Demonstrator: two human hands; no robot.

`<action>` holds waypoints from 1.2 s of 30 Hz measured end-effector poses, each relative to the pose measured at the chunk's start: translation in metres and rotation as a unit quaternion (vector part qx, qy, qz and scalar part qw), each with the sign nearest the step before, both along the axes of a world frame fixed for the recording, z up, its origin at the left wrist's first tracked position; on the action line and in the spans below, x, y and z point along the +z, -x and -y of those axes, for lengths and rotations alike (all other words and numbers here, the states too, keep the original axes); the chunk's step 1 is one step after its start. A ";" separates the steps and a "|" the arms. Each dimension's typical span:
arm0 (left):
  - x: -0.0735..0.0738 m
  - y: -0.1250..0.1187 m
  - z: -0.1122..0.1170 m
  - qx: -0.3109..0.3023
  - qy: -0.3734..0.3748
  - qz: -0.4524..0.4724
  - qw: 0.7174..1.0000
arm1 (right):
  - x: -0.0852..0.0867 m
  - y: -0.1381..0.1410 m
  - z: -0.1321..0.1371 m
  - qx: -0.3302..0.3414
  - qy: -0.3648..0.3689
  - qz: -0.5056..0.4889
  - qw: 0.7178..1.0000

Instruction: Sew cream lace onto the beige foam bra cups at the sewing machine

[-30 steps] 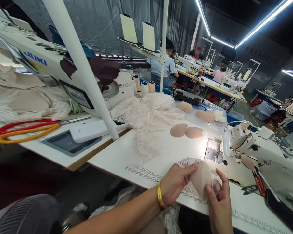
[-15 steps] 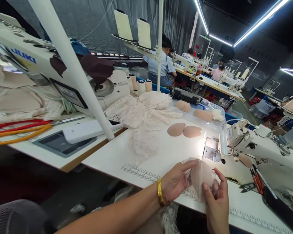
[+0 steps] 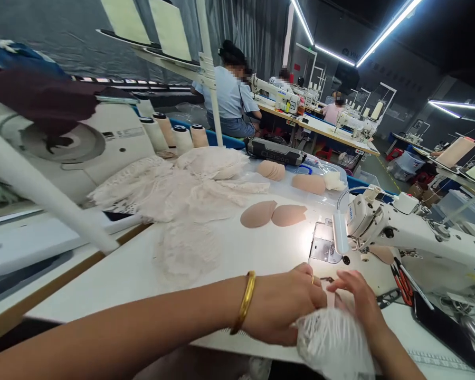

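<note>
A pale, sheer fabric piece with a white gathered, stringy part (image 3: 332, 343) hangs at the table's front edge. My left hand (image 3: 283, 303), with a gold bangle at the wrist, is closed on its upper left side, back of the hand up. From the right, my right hand (image 3: 362, 301) has curled fingers at the top of the same piece; motion blurs its edge, and the fingertips are partly hidden. Just beyond both hands is the lit needle plate (image 3: 325, 248) of the sewing machine (image 3: 399, 216). Two joined beige cup pieces (image 3: 258, 214) lie flat left of the machine.
White lace fabric (image 3: 198, 184) is heaped at the left. Beige cups (image 3: 271, 170) sit on clear plastic at the back. Red-handled scissors (image 3: 401, 282) and a black phone (image 3: 443, 327) lie at the right. A white pole (image 3: 63, 195) crosses the left side. A co-worker (image 3: 229, 95) sits beyond.
My left hand has turned over, from palm side showing to back up. The fabric piece has been flipped, and its white stringy part now hangs toward me. The view has swung right.
</note>
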State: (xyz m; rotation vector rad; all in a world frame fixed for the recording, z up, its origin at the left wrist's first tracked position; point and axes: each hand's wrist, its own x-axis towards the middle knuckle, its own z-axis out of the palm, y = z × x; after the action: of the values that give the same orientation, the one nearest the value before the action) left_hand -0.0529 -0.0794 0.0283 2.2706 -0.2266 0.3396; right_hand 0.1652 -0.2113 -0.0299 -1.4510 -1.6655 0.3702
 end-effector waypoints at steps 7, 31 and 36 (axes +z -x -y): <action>-0.017 -0.042 -0.045 -0.019 -0.284 0.029 0.958 | 0.012 -0.032 -0.051 0.064 -0.101 0.396 0.911; -0.023 -0.041 -0.055 0.024 -0.233 -0.018 0.972 | 0.004 -0.039 -0.037 0.001 -0.036 0.336 0.941; -0.023 -0.041 -0.055 0.020 -0.225 -0.014 0.974 | 0.004 -0.038 -0.037 -0.006 -0.037 0.339 0.940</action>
State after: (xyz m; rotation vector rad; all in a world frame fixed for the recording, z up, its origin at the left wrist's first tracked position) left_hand -0.0114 -0.0243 0.0055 2.7282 -0.2645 0.2983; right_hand 0.2033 -0.1742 -0.0260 -1.6347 -2.1695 -0.2376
